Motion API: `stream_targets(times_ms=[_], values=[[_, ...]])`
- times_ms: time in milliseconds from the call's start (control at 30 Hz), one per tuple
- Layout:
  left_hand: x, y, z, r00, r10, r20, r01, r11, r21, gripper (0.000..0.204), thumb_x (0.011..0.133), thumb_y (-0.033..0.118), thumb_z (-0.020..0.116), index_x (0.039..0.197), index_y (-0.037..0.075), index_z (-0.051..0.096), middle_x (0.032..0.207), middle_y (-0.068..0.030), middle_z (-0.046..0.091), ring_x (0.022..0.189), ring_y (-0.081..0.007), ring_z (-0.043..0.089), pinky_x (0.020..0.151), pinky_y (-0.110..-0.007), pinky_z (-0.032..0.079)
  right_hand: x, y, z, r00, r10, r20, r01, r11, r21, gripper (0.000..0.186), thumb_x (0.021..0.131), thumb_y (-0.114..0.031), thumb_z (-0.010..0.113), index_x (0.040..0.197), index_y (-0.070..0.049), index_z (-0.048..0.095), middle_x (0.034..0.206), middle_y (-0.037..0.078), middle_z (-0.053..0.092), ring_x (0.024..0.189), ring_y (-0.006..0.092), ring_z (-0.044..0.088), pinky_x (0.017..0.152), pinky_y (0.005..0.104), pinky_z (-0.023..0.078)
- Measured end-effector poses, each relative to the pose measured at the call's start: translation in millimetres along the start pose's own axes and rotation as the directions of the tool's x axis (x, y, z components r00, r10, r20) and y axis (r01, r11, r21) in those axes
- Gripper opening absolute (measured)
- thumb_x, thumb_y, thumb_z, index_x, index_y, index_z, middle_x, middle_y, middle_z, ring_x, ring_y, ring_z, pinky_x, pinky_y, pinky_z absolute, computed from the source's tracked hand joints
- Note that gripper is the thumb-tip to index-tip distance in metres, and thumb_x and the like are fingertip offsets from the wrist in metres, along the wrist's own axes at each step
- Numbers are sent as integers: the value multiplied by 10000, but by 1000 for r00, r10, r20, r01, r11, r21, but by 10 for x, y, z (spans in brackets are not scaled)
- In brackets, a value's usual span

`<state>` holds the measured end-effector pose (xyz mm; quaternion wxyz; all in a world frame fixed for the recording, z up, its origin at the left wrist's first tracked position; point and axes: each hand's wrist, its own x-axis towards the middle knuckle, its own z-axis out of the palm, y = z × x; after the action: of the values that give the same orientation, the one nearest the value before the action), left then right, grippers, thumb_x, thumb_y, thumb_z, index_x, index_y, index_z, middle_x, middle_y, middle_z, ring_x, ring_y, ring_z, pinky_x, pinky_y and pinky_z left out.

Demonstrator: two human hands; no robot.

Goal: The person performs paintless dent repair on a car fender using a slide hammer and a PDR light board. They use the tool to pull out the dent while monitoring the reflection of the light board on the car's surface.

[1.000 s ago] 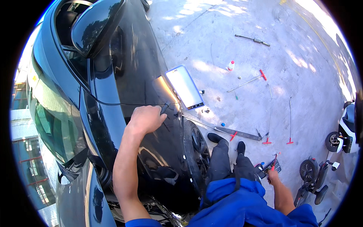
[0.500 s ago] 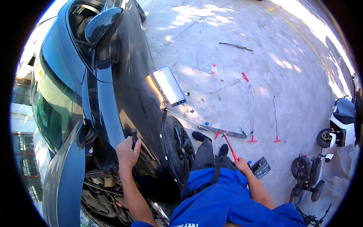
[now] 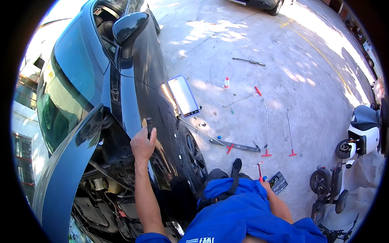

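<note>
My left hand (image 3: pixel 143 144) is closed around a short black rod-like tool (image 3: pixel 149 126), upright over the front fender of a dark car (image 3: pixel 152 95); its lower end is hidden by my fist. Low at my right side, my right hand (image 3: pixel 265 186) grips a hammer (image 3: pixel 260 171) with a red handle and a small head. A bright rectangular light panel (image 3: pixel 183 96) stands against the car's side above the front wheel (image 3: pixel 193 152). From the wheel arch edge, a long metal rod (image 3: pixel 202 133) with a red T-handle slants outward.
The raised hood (image 3: pixel 67 174) opens over the engine bay (image 3: pixel 109 198) on the left. On the concrete lie several red-handled rods (image 3: pixel 266 129), a flat dark bar (image 3: pixel 237 146), a red-capped bottle (image 3: pixel 227 83) and a tool case (image 3: pixel 278 183). Scooters (image 3: pixel 362 131) stand at right.
My view and body have shifted, and one shoe is now hidden. The hammer has swung more upright and nearer my body. My left hand still holds the black tool over the fender.
</note>
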<state>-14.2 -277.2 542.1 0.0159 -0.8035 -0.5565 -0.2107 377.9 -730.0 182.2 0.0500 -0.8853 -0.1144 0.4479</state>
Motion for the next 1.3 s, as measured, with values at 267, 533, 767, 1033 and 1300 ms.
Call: stream_targets(times_ms=[267,533,767,1033,1300], values=[[65,65,-25,998,69,1,-68,992,-105,378,956,319,654,752,17,552,689,-223,598,675,-453,602,610,-530,457,-1024,557,184,971,217,98,-238,873,425,394,855,-288,640,1006,70,709,992,268,702,929,354,695,826,419,544],[-106,73,-80,991,121,55,-119,993,-27,382,960,338,649,781,10,571,714,-250,609,710,-455,610,636,-543,462,-1412,686,234,973,179,145,-229,796,560,346,873,-270,628,992,47,698,943,220,692,878,308,678,782,401,537],[-880,677,-73,928,-7,372,151,921,-359,406,986,391,601,894,-4,596,836,-266,649,858,-488,625,736,-528,484,-1410,916,-4,972,169,163,-234,741,630,304,889,-254,618,980,27,688,900,178,682,834,268,664,745,385,530],[-2606,2016,365,566,387,728,446,599,-665,392,1026,357,545,1001,-29,610,907,-210,622,864,-332,610,835,-406,481,-1294,1204,-607,949,140,283,-296,703,647,257,907,-235,606,967,5,677,851,131,672,783,223,647,702,366,523],[-2836,2306,-55,510,313,801,628,501,-595,464,1034,425,537,1011,-35,587,832,-186,602,802,-272,592,789,-388,473,-1027,1045,-1713,896,55,440,-328,749,575,213,925,-217,595,953,-18,666,802,83,662,732,177,631,659,348,515]])
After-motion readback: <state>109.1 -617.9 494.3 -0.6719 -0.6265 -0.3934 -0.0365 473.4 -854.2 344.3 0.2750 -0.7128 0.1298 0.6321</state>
